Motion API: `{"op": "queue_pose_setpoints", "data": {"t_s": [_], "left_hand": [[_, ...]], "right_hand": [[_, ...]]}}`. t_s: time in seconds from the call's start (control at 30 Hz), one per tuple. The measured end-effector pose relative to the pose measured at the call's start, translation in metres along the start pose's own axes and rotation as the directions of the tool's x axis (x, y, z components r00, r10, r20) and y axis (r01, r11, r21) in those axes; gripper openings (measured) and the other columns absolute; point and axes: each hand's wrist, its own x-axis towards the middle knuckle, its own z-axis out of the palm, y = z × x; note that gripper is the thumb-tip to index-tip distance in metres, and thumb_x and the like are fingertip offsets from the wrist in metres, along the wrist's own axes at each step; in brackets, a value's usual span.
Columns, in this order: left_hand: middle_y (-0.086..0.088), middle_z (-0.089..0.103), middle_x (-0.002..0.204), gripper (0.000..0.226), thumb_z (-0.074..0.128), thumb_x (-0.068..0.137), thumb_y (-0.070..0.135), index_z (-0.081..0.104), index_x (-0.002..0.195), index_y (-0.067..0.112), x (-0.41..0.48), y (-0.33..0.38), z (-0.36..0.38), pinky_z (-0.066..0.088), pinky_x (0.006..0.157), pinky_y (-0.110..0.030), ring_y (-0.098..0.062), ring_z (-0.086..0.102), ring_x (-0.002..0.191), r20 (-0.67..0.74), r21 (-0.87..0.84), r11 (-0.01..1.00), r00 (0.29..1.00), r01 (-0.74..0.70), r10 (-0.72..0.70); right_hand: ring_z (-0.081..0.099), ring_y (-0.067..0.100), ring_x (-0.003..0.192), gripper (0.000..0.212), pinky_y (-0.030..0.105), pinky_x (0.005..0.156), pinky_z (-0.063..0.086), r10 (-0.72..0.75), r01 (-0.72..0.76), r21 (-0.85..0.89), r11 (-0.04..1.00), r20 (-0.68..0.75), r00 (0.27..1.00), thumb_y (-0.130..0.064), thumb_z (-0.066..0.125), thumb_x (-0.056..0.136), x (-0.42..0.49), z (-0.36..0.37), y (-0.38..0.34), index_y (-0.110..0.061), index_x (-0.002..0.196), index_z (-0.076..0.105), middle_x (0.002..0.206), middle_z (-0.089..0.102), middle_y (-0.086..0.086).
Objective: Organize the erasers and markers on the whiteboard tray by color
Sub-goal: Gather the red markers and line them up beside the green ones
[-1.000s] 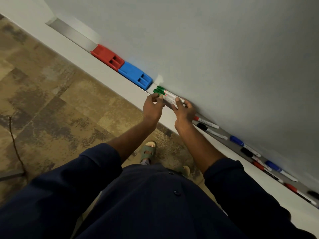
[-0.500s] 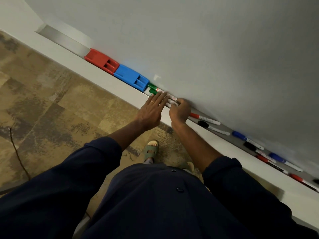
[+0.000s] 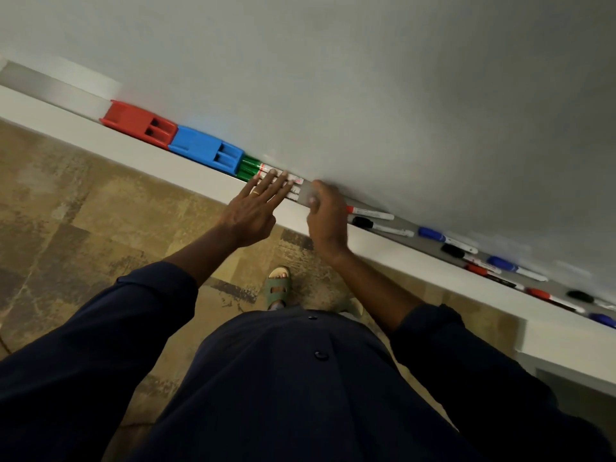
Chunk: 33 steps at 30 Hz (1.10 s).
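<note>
Red eraser [image 3: 138,123] sat at the left end of the whiteboard tray [image 3: 53,91], blue eraser [image 3: 206,149] touching its right side. Green markers [image 3: 253,168] lay bunched just right of the blue eraser, caps toward it, against the whiteboard [image 3: 366,78]. Left hand [image 3: 253,211] lay flat, fingers [image 3: 278,183] spread open and straight, tips resting on the white barrels of the green markers, gripping nothing. Right hand [image 3: 325,215] was just beside it on the tray edge, fingers curled; blurred, so can't tell whether anything was pinched. Further right on the tray, well apart from the green group: red marker [image 3: 368,212] w/ a black marker [image 3: 380,226] beside it, then a blue marker [image 3: 445,239], and a mixed scatter of black, red & blue ones toward the far right. Dark sleeves & a green sandal [image 3: 278,285] showed over the floor.
</note>
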Motion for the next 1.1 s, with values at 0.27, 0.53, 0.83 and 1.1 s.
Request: {"op": "queue_pose_setpoints", "data": {"t_s": [0.27,0.53,0.83,1.1], "left_hand": [[-0.010,-0.008,0.173,0.077,0.037,0.102,0.030,-0.005,0.165,0.014,0.001,0.000,0.001,0.006,0.131,-0.051,-0.030,-0.006,0.162,0.020,0.041,0.999,1.000,-0.005,0.005],[-0.012,0.012,0.173,0.065,0.035,0.107,0.028,0.010,0.165,0.009,0.002,0.013,-0.007,0.018,0.130,-0.049,-0.026,0.009,0.161,-0.131,-0.103,0.989,0.987,-0.104,0.090],[-0.011,0.056,0.151,0.062,0.058,0.099,0.039,0.044,0.153,0.014,0.033,0.136,-0.043,0.047,0.110,-0.038,-0.028,0.054,0.137,-0.330,-0.534,0.808,0.941,-0.249,0.071],[-0.007,0.074,0.125,0.043,0.059,0.103,0.019,0.055,0.145,0.013,0.056,0.210,-0.047,0.058,0.094,-0.034,-0.022,0.071,0.110,-0.292,-0.675,0.685,0.952,-0.276,0.095]], "right_hand": [[0.065,0.023,0.102,0.045,0.038,0.083,0.052,-0.258,0.297,-0.471,0.831,0.147,0.955,-0.019,0.030,0.087,-0.005,-0.060,0.070,-0.021,0.110,0.069,0.107,0.071,-0.001],[0.063,0.017,0.104,0.035,0.034,0.081,0.052,-0.254,0.263,-0.474,0.840,0.084,0.963,-0.022,0.035,0.096,-0.012,-0.063,0.064,-0.025,0.116,0.063,0.113,0.066,-0.006],[0.063,0.008,0.104,0.024,0.008,0.087,0.048,-0.083,0.153,0.152,0.977,-0.389,0.918,-0.019,0.058,0.101,-0.056,-0.088,0.051,-0.009,0.123,0.057,0.117,0.065,0.003],[0.067,0.008,0.103,0.029,0.011,0.089,0.053,0.074,0.073,0.374,0.925,-0.364,0.928,-0.016,0.071,0.091,-0.080,-0.136,0.113,-0.006,0.117,0.061,0.112,0.070,0.006]]}}
